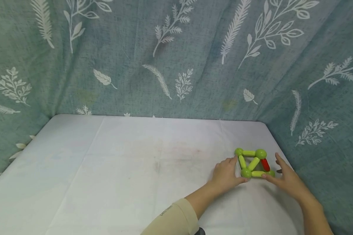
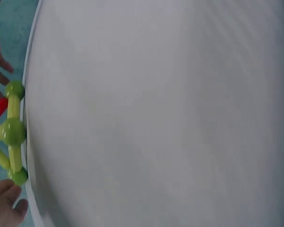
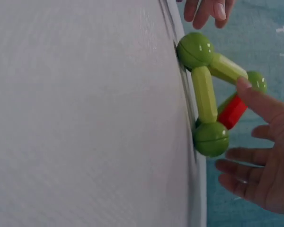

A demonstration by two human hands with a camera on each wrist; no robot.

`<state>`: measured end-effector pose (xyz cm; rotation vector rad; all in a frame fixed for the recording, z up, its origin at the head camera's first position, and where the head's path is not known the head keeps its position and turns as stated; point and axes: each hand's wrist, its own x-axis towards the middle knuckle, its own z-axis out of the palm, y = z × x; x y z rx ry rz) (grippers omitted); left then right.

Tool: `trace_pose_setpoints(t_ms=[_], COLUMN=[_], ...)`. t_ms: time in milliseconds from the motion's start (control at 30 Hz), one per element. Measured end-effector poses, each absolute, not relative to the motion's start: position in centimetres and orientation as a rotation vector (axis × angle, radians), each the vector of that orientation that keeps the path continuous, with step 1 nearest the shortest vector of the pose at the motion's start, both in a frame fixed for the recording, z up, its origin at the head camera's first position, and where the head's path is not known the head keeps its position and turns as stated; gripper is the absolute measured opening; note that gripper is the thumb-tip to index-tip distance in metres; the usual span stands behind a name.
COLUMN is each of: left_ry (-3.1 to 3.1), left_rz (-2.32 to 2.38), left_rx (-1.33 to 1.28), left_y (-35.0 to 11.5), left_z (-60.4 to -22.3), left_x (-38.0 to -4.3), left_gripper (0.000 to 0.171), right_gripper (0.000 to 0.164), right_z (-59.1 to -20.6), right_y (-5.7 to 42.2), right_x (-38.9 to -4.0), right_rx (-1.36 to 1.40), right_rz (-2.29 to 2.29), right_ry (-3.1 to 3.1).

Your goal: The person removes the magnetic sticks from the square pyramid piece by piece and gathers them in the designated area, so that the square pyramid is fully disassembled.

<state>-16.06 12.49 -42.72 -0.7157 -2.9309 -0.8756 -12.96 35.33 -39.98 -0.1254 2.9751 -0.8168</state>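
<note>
A flat frame of magnetic building sticks and balls [image 1: 253, 162] sits at the right of the white-covered table. Green balls [image 1: 260, 153] join its yellow-green sticks [image 1: 248, 152] and a single red stick [image 1: 265, 164]; one stick runs diagonally across. My left hand [image 1: 225, 173] is at the frame's left side, fingers and thumb spread, with tips right at two of the balls. At the opposite side is my right hand [image 1: 289, 181], its fingers extended. In the right wrist view its thumb [image 3: 258, 99] overlaps the end of a yellow-green stick, while the other fingers stand apart from the frame.
The white tablecloth [image 1: 120, 182] shows creases and faint stains. A blue-green curtain [image 1: 129, 65] with white leaf prints hangs behind the table and along both sides, close by my right arm. A small dark object [image 1: 200, 231] shows at the bottom edge beside my left sleeve.
</note>
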Motion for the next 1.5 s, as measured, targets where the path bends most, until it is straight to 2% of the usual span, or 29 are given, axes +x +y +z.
trace_pose_setpoints(t_ms=[200,400,600,900,1500], left_ry=[-2.973,-2.867,-2.789,-2.731,-2.659], left_rz=[-1.091,-1.147,-1.237,-1.530,-1.549], left_rx=[-0.705,-0.627,-0.588,-0.607,-0.573], left_y=[14.4,14.5,12.6,10.3,5.7], left_z=[-43.5,-44.5,-44.9,-45.2,-45.5], left_x=[-14.8,-14.5,-15.2,-15.7,-16.1], left_gripper=[0.070,0.049,0.037,0.035,0.033], right_gripper=[0.068,0.056,0.054,0.056,0.054], right_z=[-40.8,-41.5,-41.8,-42.0,-43.2], right_y=[36.1,36.2,35.0,33.3,29.2], right_x=[-13.0,-13.2,-13.4,-13.9,-15.0], right_rx=[-0.061,-0.082,-0.114,-0.115,-0.079], right_rz=[-0.866,-0.974,-1.091,-1.089,-1.207], right_ry=[2.879,2.898,2.862,2.863,2.840])
